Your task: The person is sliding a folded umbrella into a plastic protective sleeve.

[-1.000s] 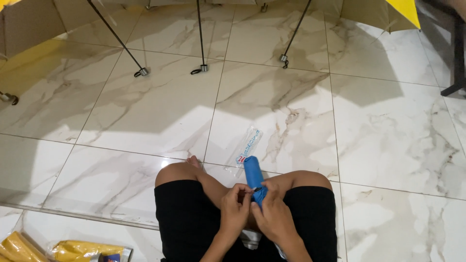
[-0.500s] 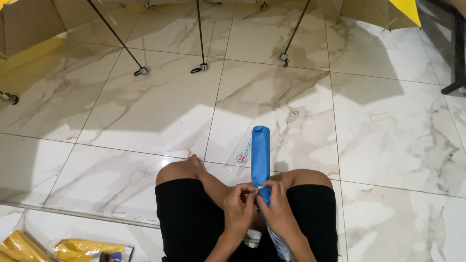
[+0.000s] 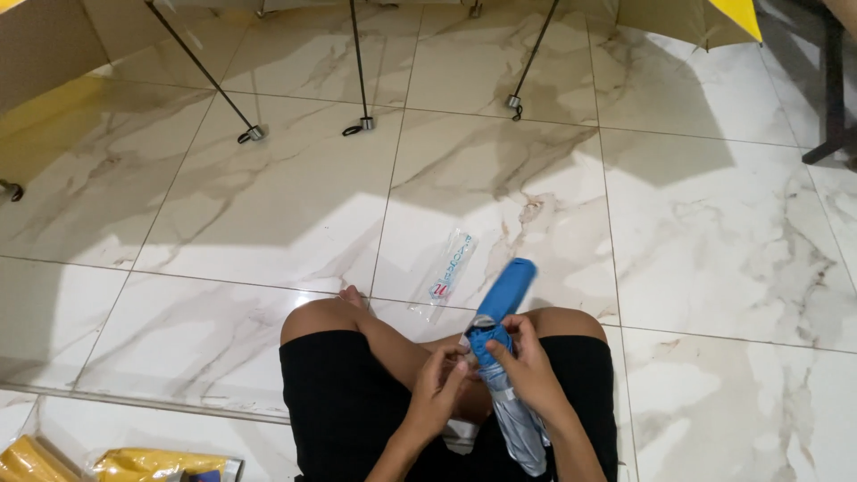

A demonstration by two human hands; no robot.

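The person wears black shorts (image 3: 357, 402), plain and ending just above the knees. Both forearms are bare, so any sleeves are short or out of view. One bare foot (image 3: 353, 295) shows beyond the shorts.

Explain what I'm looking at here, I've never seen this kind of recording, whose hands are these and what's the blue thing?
This single picture comes from a camera worn on a person's head, looking down at their own lap. The person sits cross-legged in black shorts on a white marble tile floor. No machine is involved, just two bare hands. The right hand grips a folded grey-and-blue umbrella, and the left hand pinches at the mouth of the blue fabric sleeve fitted over its far end. On the floor just beyond the knees lies a clear plastic wrapper. Farther off, open yellow umbrellas rest upside-down, their dark handles touching the tiles. Yellow packaged items sit at the lower left.
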